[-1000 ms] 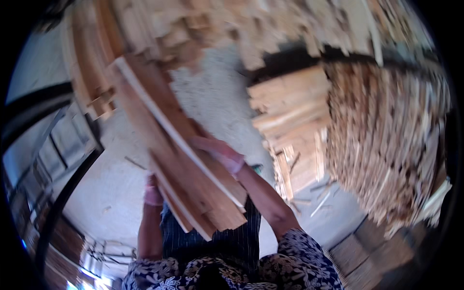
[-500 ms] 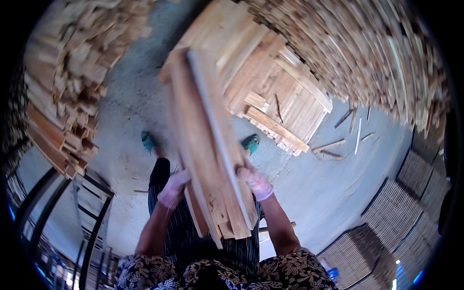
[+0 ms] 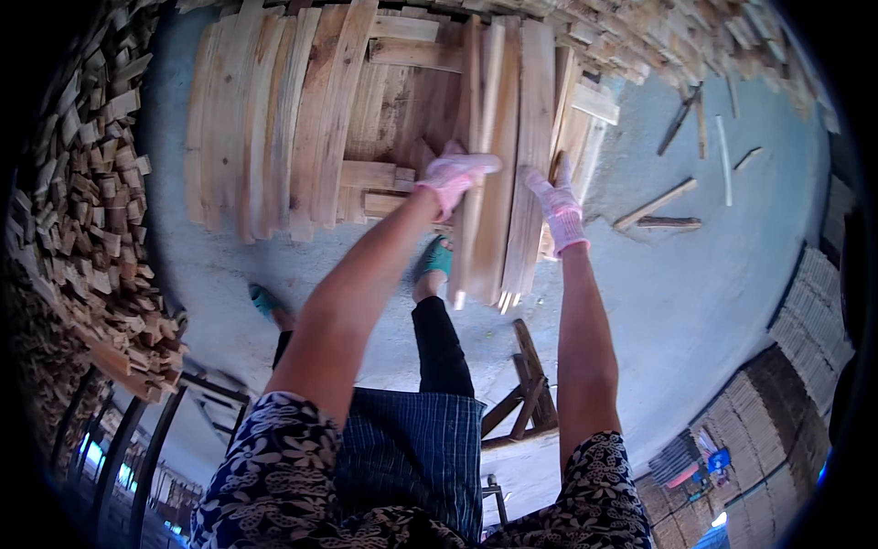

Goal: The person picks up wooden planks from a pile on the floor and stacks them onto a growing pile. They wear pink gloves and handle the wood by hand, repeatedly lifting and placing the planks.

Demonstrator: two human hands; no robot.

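Between knit-gloved hands (image 3: 555,206) run long, flat, perhaps rough wooden planks (image 3: 508,128)

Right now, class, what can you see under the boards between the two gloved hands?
Beside the boards, more wooden planks show on both sides, with grey floor around the near ends. Whatever lies directly beneath is hidden by the boards themselves.

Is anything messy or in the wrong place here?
Yes, a few loose sticks lie scattered on the floor, right of the low stack of boards. They look odd because they point different ways, while most boards in the stack lie side by side.
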